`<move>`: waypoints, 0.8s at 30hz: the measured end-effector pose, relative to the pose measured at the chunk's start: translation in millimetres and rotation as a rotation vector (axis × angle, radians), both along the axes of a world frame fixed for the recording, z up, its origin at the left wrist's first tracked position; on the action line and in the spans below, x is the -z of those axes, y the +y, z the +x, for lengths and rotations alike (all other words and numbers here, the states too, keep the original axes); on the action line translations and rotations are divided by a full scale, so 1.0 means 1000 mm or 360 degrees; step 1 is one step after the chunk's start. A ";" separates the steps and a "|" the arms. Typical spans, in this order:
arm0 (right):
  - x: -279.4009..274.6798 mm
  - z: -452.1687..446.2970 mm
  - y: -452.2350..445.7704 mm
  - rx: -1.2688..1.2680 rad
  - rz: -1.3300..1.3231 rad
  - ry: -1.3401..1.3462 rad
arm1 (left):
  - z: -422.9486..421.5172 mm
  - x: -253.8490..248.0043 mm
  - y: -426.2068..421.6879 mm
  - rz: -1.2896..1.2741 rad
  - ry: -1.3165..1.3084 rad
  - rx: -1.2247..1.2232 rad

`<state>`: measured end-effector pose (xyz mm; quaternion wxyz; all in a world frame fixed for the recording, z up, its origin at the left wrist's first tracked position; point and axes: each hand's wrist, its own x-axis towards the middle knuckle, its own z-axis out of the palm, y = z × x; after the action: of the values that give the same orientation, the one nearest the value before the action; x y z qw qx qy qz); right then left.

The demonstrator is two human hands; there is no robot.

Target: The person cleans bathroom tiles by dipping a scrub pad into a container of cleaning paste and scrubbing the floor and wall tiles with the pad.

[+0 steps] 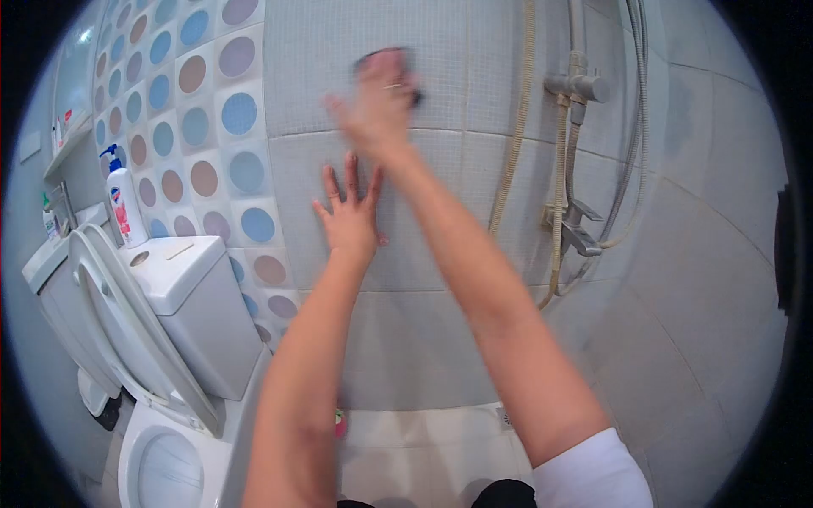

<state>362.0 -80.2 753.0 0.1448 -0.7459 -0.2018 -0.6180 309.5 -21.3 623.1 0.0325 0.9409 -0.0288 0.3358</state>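
Observation:
My left hand (pixel 350 216) lies flat on the grey wall tiles (pixel 313 178), fingers spread, with nothing in it. Higher up, my right hand (pixel 379 106) presses a small dark pad (pixel 416 97) to the finely gridded tile. Motion blurs this hand, and a ring shows on one finger. Most of the pad is hidden under the fingers, so its exact kind cannot be made out. The right forearm passes to the right of the left hand.
To the right, a shower mixer (pixel 577 87), hoses and a lower tap (pixel 580 233) stick out from the wall. A toilet (pixel 127 457) with raised lid stands at left, a pump bottle (pixel 125 203) on its cistern (pixel 199 254). A floor drain (pixel 505 417) lies below.

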 end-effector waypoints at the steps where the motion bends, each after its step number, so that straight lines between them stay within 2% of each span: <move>1: 0.014 -0.003 0.030 -0.0086 -0.0275 0.0084 | 0.012 0.009 0.003 0.0015 0.0000 -0.0018; 3: 0.038 -0.015 0.072 -0.0076 -0.0794 0.0181 | 0.036 0.028 0.007 0.0036 -0.1031 0.0304; 4: 0.037 -0.015 0.067 -0.0084 -0.0778 0.0178 | 0.040 0.031 0.009 0.0010 -0.1066 0.0438; 5: 0.036 -0.013 0.059 -0.0162 -0.0754 0.0199 | 0.034 0.026 0.008 0.0031 -0.1065 0.0437; 7: 0.029 -0.004 0.020 -0.0153 -0.0655 0.0101 | 0.014 0.011 0.003 -0.0040 -0.0026 0.0038; 8: 0.026 0.002 -0.017 -0.0071 -0.0575 -0.0007 | 0.001 0.000 0.000 0.0079 0.0118 -0.0062; 12: 0.013 -0.003 -0.116 0.0412 -0.0153 -0.0178 | -0.008 -0.001 -0.003 -0.0052 -0.0010 0.0048; 13: 0.013 0.002 -0.110 0.0411 -0.0157 -0.0180 | -0.007 0.000 -0.002 -0.0057 -0.0012 0.0047; 15: 0.009 -0.001 -0.082 0.0346 0.0300 -0.0129 | -0.006 -0.001 -0.002 -0.0042 -0.0009 0.0040; 16: 0.006 -0.001 -0.063 0.0349 0.0300 -0.0134 | -0.006 -0.001 -0.002 -0.0042 -0.0013 0.0044; 18: -0.002 -0.002 -0.012 0.0230 -0.0040 -0.0034 | -0.005 -0.001 -0.001 -0.0038 -0.0023 0.0055; 20: 0.010 -0.006 0.027 -0.0078 -0.0256 -0.0029 | 0.003 0.006 0.001 -0.0032 -0.0106 0.0064; 21: 0.013 -0.008 0.022 -0.0079 -0.0257 -0.0022 | 0.005 0.008 0.001 -0.0019 -0.0195 0.0082; 23: 0.014 -0.015 -0.003 -0.0456 -0.0441 0.0289 | 0.006 0.008 0.001 0.0019 -0.0081 0.0046; 24: 0.023 -0.015 -0.030 -0.0273 -0.0519 0.0178 | 0.006 0.008 0.002 0.0009 -0.0109 0.0076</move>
<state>347.0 -109.9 730.0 0.0853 -0.7727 -0.3537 -0.5201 315.1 -19.8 615.3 0.0368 0.9281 -0.0535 0.3667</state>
